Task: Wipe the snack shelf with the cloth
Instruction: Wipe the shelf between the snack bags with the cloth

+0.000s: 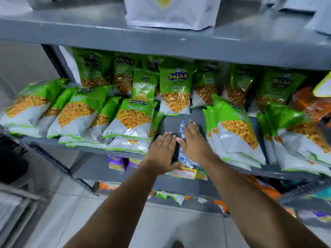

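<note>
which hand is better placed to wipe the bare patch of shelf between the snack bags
The right hand. It already lies flat on the blue-and-white cloth, pressing it onto the cleared grey shelf. The left hand rests beside it on the shelf with no cloth under it.

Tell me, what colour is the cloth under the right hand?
Blue and white cloth, seen in the head view.

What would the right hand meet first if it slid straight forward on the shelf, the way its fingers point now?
Probably the upright green snack packet at the back of the gap. The right hand lies flat on the cloth, fingers pointing up and slightly left; bare shelf lies between, though depth is unclear.
</note>
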Tool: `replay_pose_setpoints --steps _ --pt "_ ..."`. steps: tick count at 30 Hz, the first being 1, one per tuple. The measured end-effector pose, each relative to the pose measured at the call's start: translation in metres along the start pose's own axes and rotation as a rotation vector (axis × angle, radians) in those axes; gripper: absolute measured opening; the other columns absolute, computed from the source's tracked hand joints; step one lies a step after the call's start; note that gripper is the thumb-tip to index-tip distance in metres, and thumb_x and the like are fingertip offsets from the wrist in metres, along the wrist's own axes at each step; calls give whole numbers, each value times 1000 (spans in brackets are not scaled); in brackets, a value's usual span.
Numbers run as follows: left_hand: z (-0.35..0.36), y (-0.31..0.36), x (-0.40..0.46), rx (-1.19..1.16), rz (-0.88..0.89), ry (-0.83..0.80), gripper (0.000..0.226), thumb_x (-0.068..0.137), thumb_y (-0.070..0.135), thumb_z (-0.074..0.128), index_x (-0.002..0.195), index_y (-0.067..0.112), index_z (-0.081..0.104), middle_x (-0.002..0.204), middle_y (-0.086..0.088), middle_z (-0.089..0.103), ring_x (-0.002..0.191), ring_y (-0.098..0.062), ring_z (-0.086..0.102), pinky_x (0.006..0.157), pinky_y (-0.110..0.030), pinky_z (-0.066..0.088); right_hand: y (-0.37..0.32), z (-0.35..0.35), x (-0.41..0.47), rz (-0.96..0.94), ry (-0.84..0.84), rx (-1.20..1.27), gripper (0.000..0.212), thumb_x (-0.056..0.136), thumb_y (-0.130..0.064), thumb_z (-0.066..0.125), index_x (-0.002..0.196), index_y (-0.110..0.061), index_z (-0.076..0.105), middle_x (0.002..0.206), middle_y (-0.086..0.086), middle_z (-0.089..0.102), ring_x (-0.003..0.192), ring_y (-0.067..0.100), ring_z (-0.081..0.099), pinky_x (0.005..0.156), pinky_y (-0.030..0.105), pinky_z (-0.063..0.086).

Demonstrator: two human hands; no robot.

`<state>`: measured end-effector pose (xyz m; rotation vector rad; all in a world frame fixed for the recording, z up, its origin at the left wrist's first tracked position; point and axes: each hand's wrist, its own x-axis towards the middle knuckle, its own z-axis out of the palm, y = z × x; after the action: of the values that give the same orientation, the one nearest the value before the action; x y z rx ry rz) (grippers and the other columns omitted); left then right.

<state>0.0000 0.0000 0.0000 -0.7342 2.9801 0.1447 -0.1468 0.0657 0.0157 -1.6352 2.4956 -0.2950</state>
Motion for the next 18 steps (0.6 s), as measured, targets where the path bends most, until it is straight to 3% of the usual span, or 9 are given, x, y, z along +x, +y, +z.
replay_pose_setpoints --steps 2,4,6,9,11,13,18 --pt "4 -4 8 12 -81 -75 108 86 77 34 154 1 1 163 -20 0 152 -32 -1 122 -43 1 6 9 17 11 -26 7 74 95 -51 29 142 6 33 151 30 25 141 43 26 115 50 25" --pt "7 -8 13 88 -68 -107 107 86 77 33 154 2 -3 163 -19 -5 152 -31 -2 123 -42 3 12 23 27 28 -100 -36 89 93 -60 11 130 12 48 137 38 43 129 50 43 108 57 35" --pt "9 -6 21 127 -69 -147 109 85 80 30 154 2 -2 164 -19 -3 152 -30 1 123 -42 4 22 38 38 38 -178 -68 86 89 -58 19 122 12 56 129 38 51 121 53 50 100 62 40" --pt "10 -5 23 135 -70 -153 112 83 81 31 154 2 -2 164 -19 -3 152 -28 2 123 -40 4 19 30 36 -23 -160 -85 88 80 -55 19 134 9 44 143 35 37 134 49 35 112 59 28" --pt "12 -5 25 138 -77 -152 116 79 85 27 154 2 -3 164 -18 -3 152 -28 2 123 -40 4 24 26 39 -23 -170 -89 82 87 -53 17 146 3 26 155 27 17 146 40 15 119 52 14" --pt "13 -6 26 154 -74 -140 120 74 89 20 154 3 -4 164 -17 -4 152 -28 1 123 -40 4 28 24 43 25 -149 -89 68 96 -43 32 150 -5 15 160 17 4 148 33 2 119 48 7" --pt "8 -6 32 156 -62 -96 131 58 93 -9 155 5 -2 164 -16 -2 152 -28 2 123 -42 5 24 23 44 82 -21 -46 65 95 -34 41 150 -6 19 160 17 7 149 32 2 119 46 5"
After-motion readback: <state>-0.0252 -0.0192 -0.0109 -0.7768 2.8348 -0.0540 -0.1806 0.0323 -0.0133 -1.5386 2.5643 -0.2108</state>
